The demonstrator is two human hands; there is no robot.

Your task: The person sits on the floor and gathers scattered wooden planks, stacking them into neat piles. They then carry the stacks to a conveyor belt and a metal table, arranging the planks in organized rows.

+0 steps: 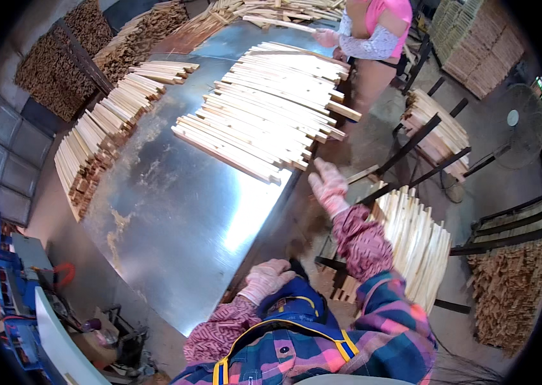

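Observation:
My right hand (pixel 330 183), in a pale pinkish glove, reaches forward with its fingers stretched out and holds nothing. It is just off the near right end of a wide layer of pale wooden sticks (pixel 264 106) lying side by side on a metal-topped table (pixel 175 212). My left hand (pixel 267 280), gloved alike, rests close to my body by the table's near edge. Its fingers point right, loosely extended, with nothing visible in them. Beside my right forearm stands a rack of wooden sticks (pixel 415 244).
Stacked sticks (pixel 107 122) line the table's left edge. A co-worker (pixel 377 38) in pink stands at the far right, one hand at a stick. A second stick rack (pixel 434 131), a fan (pixel 513 119) and large bundles (pixel 508 289) stand right. Blue equipment (pixel 17 276) is left.

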